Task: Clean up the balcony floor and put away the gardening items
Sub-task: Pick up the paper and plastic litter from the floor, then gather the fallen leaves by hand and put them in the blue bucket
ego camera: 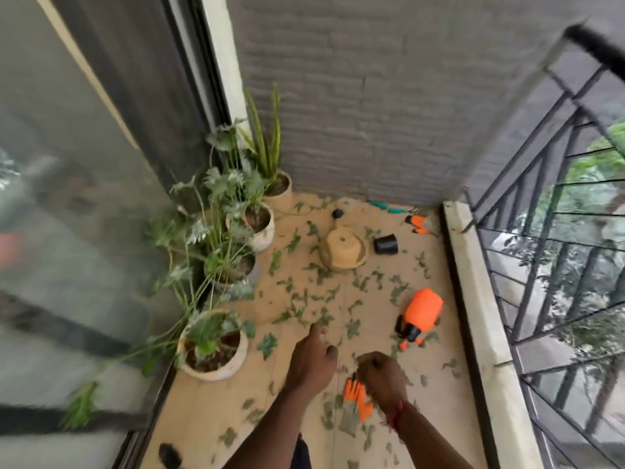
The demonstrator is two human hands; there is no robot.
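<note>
Green leaf clippings (324, 299) lie scattered over the beige balcony floor (209, 411). A tan pot (343, 250) lies upturned near the back, with a small black pot (386, 244) on its side to the right. An orange sprayer (419, 314) lies by the right kerb. Orange pruners (419, 225) and teal tools (385, 207) lie at the back wall. An orange-clawed glove (356, 401) lies on the floor. My right hand (380, 375) is curled into a fist just above the glove; whether it grips anything is hidden. My left hand (313, 358) hovers over the leaves, one finger out, holding nothing.
Several potted plants, the nearest in a white pot (216, 353), line the glass door (67, 214) on the left. A stone kerb (473, 299) and black railing (548, 231) bound the right side. A grey wall (372, 113) closes the back. A dark object (168, 455) lies near the door track.
</note>
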